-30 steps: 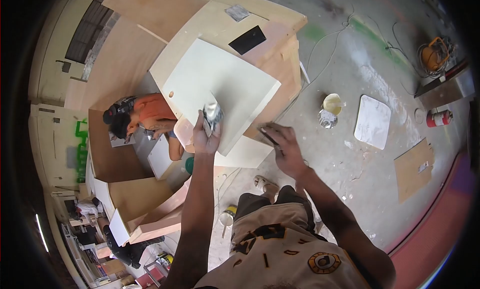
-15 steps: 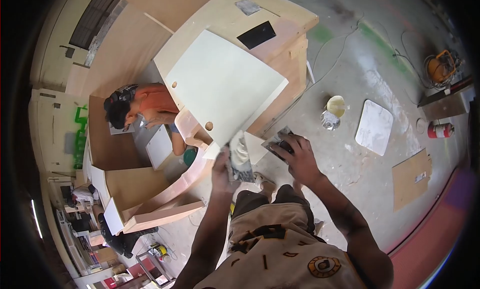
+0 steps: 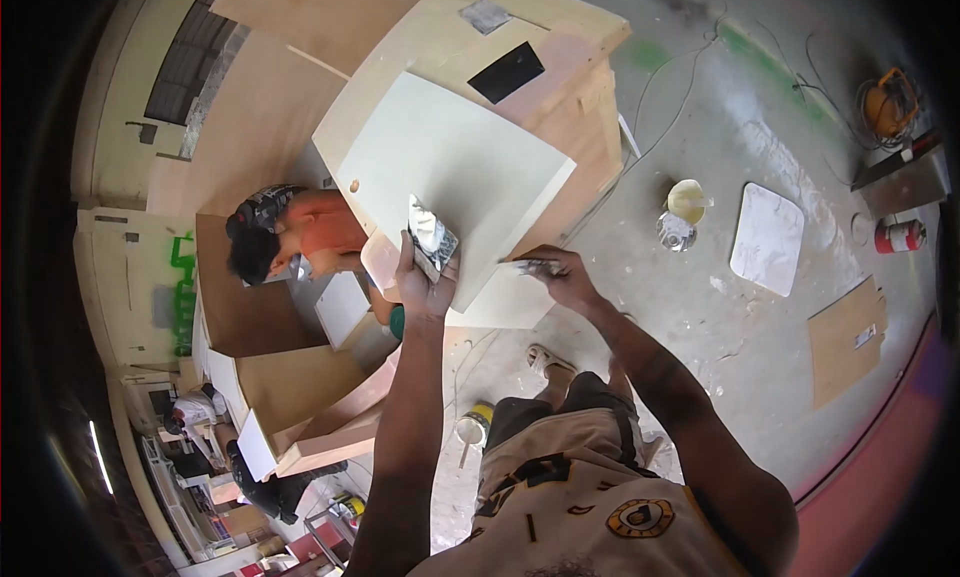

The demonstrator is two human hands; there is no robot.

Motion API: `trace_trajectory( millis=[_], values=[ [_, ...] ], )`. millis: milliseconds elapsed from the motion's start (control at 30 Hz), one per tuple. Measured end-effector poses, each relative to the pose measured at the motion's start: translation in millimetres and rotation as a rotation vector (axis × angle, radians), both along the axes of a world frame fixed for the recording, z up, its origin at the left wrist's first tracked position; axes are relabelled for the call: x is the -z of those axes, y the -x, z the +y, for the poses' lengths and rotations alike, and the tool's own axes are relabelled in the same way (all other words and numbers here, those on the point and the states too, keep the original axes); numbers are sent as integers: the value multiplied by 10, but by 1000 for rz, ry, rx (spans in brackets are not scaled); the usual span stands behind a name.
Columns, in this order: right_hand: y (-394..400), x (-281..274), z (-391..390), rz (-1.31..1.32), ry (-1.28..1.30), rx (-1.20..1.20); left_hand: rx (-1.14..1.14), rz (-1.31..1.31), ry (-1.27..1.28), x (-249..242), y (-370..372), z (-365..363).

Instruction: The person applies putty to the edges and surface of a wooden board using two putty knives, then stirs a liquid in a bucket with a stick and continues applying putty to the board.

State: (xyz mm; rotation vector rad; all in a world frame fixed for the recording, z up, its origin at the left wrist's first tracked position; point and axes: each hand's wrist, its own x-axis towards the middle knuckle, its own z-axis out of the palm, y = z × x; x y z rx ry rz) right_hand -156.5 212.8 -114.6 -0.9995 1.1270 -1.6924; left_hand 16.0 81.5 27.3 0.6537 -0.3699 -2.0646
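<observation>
- Grips a putty-smeared blade (image 3: 433,239) in the left hand (image 3: 427,285), palm turned up beneath, thumb along the left edge and fingers curled at the opposite edge.
- Points that blade away from the body, long axis steep in view, far end leaning slightly left, with a thick streak of white putty (image 3: 425,223) running lengthwise on top.
- Holds it over the lower part of a white panel (image 3: 470,152); cannot tell whether touching.
- Clasps a putty scraper (image 3: 528,266) in the right hand (image 3: 566,280), fingers closed around it, seen almost edge-on.
- Aims the scraper left, toward the blade, long axis nearly level across the view, just beside the panel's lower right edge and apart from the other hand.
- Faces the panel lying on a plywood structure (image 3: 575,127), with a black rectangle (image 3: 506,72) and a small grey sheet (image 3: 485,16) beyond.
- Stands with an open tub (image 3: 687,197) of pale material, a round container (image 3: 677,233) touching or close beside it, and a rounded white board (image 3: 768,239) on the floor to the right.
- Has a can (image 3: 473,426) near the feet and a person in an orange top (image 3: 325,224) bent over at the left, well apart from both hands.
</observation>
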Motion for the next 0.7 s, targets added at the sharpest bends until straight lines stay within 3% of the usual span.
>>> trace_trajectory(
  millis=[33, 67, 300, 467, 567, 600, 633, 667, 700],
  values=[
    [82, 2, -25, -51, -15, 18, -22, 17, -17, 77, -27, -29],
    [144, 1, -31, -297, -38, 17, 34, 75, 5, 170, -98, -49],
    [1122, 160, -246, -166, -151, 329, 50, 44, 22, 133, -78, -16],
    [1590, -390, -93, -245, -288, 544, 73, 39, 14, 207, -50, -83],
    [1690, -418, 91, -456, -194, 395, 90, 58, 28, 170, -51, -34],
    [1659, -547, 154, -650, -132, 313, 326, 385, 179, 214, -4, -73],
    [1632, -730, 216, -711, -131, 162, 189, 91, 62, 86, 10, 138],
    [1539, -863, 232, -784, -243, 175, 94, -61, 2, -122, 111, 466],
    [1438, -1005, 217, -813, -375, 122, 166, -86, -29, -91, 125, 563]
  ],
)
